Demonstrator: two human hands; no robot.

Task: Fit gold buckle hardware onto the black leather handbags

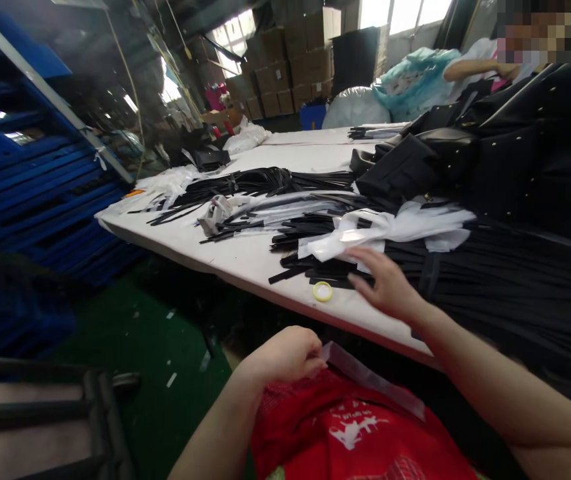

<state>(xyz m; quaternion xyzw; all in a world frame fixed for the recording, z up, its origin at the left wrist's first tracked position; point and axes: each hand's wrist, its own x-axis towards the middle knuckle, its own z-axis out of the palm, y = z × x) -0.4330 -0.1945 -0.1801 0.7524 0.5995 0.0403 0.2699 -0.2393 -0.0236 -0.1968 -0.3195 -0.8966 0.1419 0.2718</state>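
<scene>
My left hand is closed, its fingers curled at the waist over a red apron. From it a translucent plastic strip trails to the right across the apron. My right hand reaches over the table edge with fingers spread. Its fingertips are at the lower edge of a bunch of white strips; whether they touch is unclear. Under that bunch lie long black strips. Left of the right hand, a yellow-rimmed tape roll or ring rests on the white tabletop.
Further bundles of black strips lie along the table. Black leather-like material is heaped at right. Across the table a person's arm shows near a teal bag. Blue slatted stacks stand left, a stool-like frame lower left.
</scene>
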